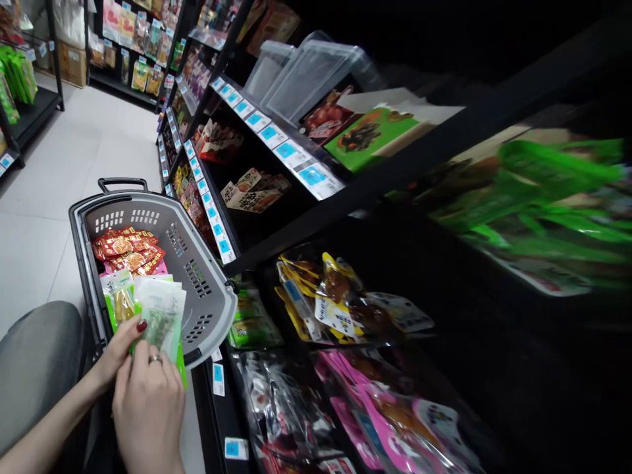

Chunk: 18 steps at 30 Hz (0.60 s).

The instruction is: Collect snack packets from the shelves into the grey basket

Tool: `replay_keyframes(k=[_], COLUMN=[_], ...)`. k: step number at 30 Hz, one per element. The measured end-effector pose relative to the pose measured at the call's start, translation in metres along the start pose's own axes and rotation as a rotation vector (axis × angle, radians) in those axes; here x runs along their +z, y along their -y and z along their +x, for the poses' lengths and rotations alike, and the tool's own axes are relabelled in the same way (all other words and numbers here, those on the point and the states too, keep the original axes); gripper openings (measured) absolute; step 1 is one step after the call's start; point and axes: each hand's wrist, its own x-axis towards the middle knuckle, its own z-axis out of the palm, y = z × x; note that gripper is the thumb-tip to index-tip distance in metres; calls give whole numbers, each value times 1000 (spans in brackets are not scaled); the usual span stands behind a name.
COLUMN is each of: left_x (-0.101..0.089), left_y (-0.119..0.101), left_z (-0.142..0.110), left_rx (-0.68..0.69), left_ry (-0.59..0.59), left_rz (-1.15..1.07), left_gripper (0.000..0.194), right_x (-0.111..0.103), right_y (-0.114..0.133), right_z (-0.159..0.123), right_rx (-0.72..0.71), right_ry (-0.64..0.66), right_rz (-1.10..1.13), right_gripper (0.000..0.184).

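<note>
Over the near end of a grey shopping basket (207, 322), my left hand (118, 352) grips green-and-white snack packets (160, 319), its red-nailed thumb lying on top. My right hand (151, 401), wearing a ring, is closed at the lower edge of the same packets, its fingertips partly hidden. One clear-fronted packet shows dark green contents. Just behind it, another green-edged packet (123, 303) shows yellowish contents; whether it is held or rests in the basket I cannot tell. Red snack packets (128, 247) lie in the basket's far left part, with a pink one partly beneath.
Black shelving (296, 230) rises close on the right, stocked with yellow packets (340, 296), pink packets (375, 408) and blurred green packets (553, 204). Clear plastic bins (316, 72) stand on an upper shelf. Pale floor tiles (99, 138) run between racks. My knee (44, 368) is at left.
</note>
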Motion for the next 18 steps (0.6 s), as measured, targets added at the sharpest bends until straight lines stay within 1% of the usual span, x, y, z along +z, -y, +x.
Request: replay_keyframes(k=[2,4,5,7,8,9,10,11,13,14,16,18], left_x=[2,5,7,10,10,11,12,12,12,13,13,13], left_y=[-3,-7,-9,-12,-13,-13,-14,-14,-15,-15,-15,-13], left_z=[-3,-5,-5,-4,-4,-3,-3,-3,-2,-2,-2,-1], left_rx=[-52,-51,-43,-20,-10,-4,-4,-9,-21,-22,-13,16], left_ry=[-84,-73,-41,30,51,65,73,75,71,67,68,82], left_rz=[-65,-103,-116,-140,-149,-155,-159,-164,-165,-160,-137,-93], left_gripper=[53,49,47,45,44,43,43,43,45,46,48,50], right_x=[-2,-6,-7,-7,-6,-5,-3,-2,0,1,2,0], right_y=[-9,-26,-35,-53,-60,-66,-71,-75,-78,-79,-78,-78], right_z=[-2,-7,-10,-13,-14,-14,-14,-14,-12,-12,-11,-10], right_rx=[-43,-58,-29,103,191,272,337,384,441,458,468,426], right_ry=[28,12,-30,-157,-208,-223,-195,-136,-28,-12,-57,-120], right_rz=[119,273,321,335,320,322,358,427,577,627,647,593], right_gripper=[10,9,10,8,11,17,22,24,23,23,25,27])
